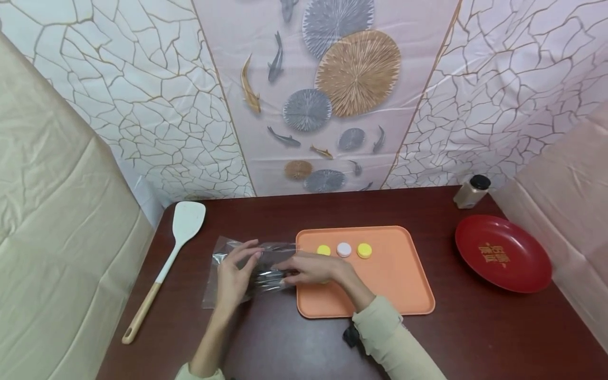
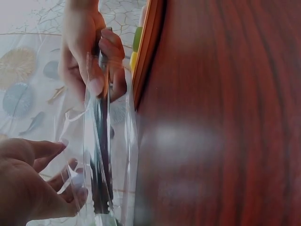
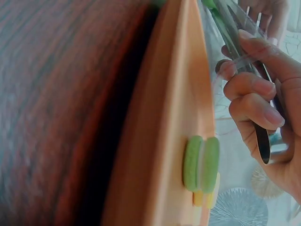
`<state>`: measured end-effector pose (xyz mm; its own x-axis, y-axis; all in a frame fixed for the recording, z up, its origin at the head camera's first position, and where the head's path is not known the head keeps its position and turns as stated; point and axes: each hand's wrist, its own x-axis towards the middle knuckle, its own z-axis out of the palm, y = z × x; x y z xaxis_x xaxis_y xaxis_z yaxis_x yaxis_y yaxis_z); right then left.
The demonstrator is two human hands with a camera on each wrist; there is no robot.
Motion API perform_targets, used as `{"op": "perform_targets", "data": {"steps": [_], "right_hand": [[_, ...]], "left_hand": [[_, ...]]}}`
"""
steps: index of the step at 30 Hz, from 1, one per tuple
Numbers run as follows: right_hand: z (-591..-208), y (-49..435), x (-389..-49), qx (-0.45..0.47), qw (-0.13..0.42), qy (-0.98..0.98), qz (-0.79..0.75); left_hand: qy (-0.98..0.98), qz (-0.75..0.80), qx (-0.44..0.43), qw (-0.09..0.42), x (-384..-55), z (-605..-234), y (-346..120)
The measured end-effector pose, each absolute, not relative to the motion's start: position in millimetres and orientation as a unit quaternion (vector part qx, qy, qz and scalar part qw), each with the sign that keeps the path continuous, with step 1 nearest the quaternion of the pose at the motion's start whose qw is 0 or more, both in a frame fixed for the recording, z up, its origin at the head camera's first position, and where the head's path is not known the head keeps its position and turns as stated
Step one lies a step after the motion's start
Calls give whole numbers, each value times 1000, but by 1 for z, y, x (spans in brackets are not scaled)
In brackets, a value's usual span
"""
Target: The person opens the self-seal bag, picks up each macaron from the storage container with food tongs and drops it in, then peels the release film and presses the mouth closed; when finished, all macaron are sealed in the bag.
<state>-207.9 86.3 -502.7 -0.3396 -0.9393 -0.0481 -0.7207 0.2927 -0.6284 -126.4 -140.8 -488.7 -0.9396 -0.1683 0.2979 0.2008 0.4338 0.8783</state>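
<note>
My right hand (image 1: 309,268) grips metal tongs (image 2: 101,141) by the handle end, over the tray's left edge. The tongs' arms reach into a clear plastic bag (image 1: 214,285), and something green (image 3: 210,4) shows at their far end. My left hand (image 1: 231,277) holds the bag's film, fingertips (image 2: 81,181) against it beside the tongs. On the orange tray (image 1: 389,295) sit a yellow macaron (image 1: 364,250), a pale macaron (image 1: 344,249) and another yellow macaron (image 1: 323,250). A green macaron (image 3: 201,164) stands near the tray's edge, mostly hidden by my right arm in the head view.
Left of the bag lies a white spatula (image 1: 182,229) with a wooden handle. Toward the right side are a red plate (image 1: 518,258) and a small jar (image 1: 470,192) with a black lid. A patterned cloth wall (image 1: 266,174) rises behind the table.
</note>
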Motion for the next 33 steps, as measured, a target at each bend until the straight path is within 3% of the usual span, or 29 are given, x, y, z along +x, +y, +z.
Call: {"op": "perform_targets", "data": {"steps": [6,12,17,24,33], "right_hand": [[-504,78,-205,-526,212,776,-276],[-477,94,-188,-454,221,818,-275],[-457,140,-174,-417,197,842,-281],[-449,200,-150,-333,207,860,-326],[-449,258,-126,-287,126,892,-325]], "left_hand": [[-825,-536,14,180,-122,-490,-139],[-827,-532,10,178,-123,-488,-139],[-812,-562,-18,158,-132,-488,-136],[-809,-566,-26,156,-134,-489,-138],[-811,-565,-12,151,-130,-487,-146]]}}
